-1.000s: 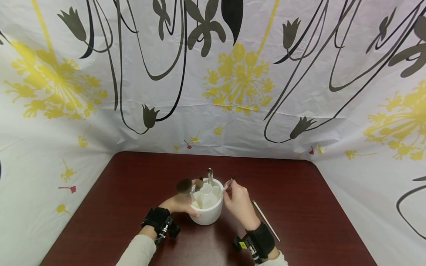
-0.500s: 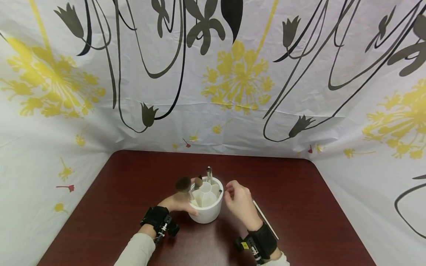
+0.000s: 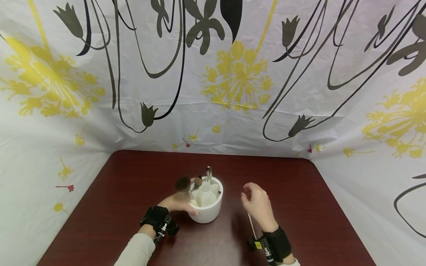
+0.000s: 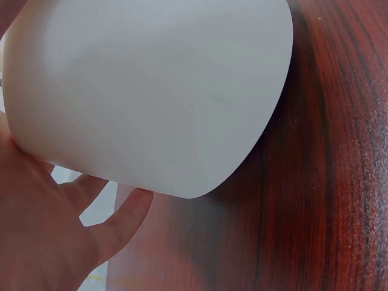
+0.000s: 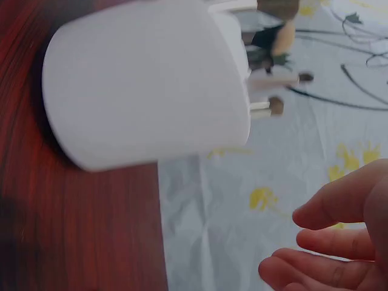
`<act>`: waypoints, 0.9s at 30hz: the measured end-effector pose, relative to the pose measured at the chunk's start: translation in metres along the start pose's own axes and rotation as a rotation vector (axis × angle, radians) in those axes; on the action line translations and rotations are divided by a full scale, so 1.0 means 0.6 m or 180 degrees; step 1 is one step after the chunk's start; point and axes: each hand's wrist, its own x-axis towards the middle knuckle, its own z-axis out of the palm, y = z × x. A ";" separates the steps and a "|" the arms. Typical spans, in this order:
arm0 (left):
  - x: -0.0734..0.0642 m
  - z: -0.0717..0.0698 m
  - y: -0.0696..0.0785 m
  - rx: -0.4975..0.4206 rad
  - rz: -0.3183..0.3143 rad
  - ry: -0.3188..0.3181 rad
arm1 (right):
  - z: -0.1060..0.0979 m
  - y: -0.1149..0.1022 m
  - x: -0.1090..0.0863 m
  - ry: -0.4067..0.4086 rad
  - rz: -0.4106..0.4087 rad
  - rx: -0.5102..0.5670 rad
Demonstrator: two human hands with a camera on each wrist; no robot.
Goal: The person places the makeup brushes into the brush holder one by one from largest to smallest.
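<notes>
A white round makeup brush holder (image 3: 205,215) with inner compartments stands upright on the table. My left hand (image 3: 179,204) grips its left side, the thumb in front and fingers reaching behind; in the left wrist view the hand (image 4: 54,224) lies against the smooth wall (image 4: 151,97). Several makeup brushes stand in it, among them a large fluffy brush (image 3: 183,184) at the left; a small dark tip (image 3: 219,192) shows at the right rim. To the right of the holder, my right hand (image 3: 259,207) hovers with loosely bent, empty fingers. Below it lies a thin white brush or stick (image 3: 251,224), partly hidden.
The dark red wooden table (image 3: 143,166) has rounded far corners. A white cloth (image 3: 233,136) with yellow and grey flower prints hangs behind it and along both sides. Each wrist wears a black camera strap (image 3: 279,244).
My right hand let go of a small brush, now standing in the right compartment, and moved right and away, over the thin white stick. The left hand keeps its hold.
</notes>
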 end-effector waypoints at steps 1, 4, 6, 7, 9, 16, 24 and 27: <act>0.000 0.000 0.000 0.0003 0.0000 -0.0002 | -0.001 0.007 -0.002 -0.0021 0.0020 -0.0036; 0.000 0.000 -0.001 0.0025 0.0005 -0.0001 | -0.004 0.029 -0.009 -0.0058 0.0104 -0.0161; -0.001 -0.001 0.000 0.0006 0.0001 0.0000 | -0.005 0.044 -0.012 -0.0078 0.0153 -0.0235; -0.001 -0.001 0.001 -0.0016 0.0005 0.0005 | -0.006 0.050 -0.013 -0.0091 0.0178 -0.0263; -0.001 -0.001 0.002 -0.0045 0.0009 0.0000 | -0.007 0.063 -0.015 -0.0126 0.0225 -0.0327; -0.002 -0.001 0.001 -0.0049 -0.0001 0.0001 | -0.013 0.097 -0.024 -0.0346 0.0543 -0.0482; -0.002 -0.001 0.001 -0.0005 -0.0050 0.0060 | -0.011 0.118 -0.030 -0.0614 0.0819 -0.0593; 0.001 0.000 0.003 0.0001 -0.0028 0.0042 | -0.009 0.127 -0.033 -0.0685 0.0889 -0.0629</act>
